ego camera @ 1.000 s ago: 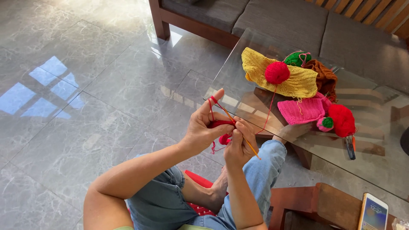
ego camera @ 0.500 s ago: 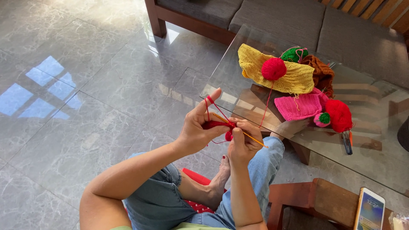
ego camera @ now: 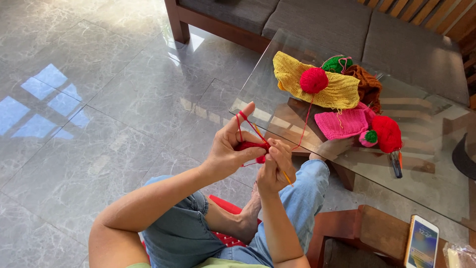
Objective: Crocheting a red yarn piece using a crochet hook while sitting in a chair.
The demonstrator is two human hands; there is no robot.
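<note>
Hardly shifted, both hands (ego camera: 253,156) grip red crochet work (ego camera: 251,147) and hook (ego camera: 285,177) beside glass table (ego camera: 277,106).

The right hand (ego camera: 275,166) has pushed the hook (ego camera: 286,176) further into the red crochet piece (ego camera: 252,147).

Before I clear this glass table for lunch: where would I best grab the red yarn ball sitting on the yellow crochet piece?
Take the red yarn ball around its round sides, from above, with spread fingers. It sits free on top of the yellow crochet piece, open all round. Lift gently: its strand runs down to the red work in the person's hands.
</note>
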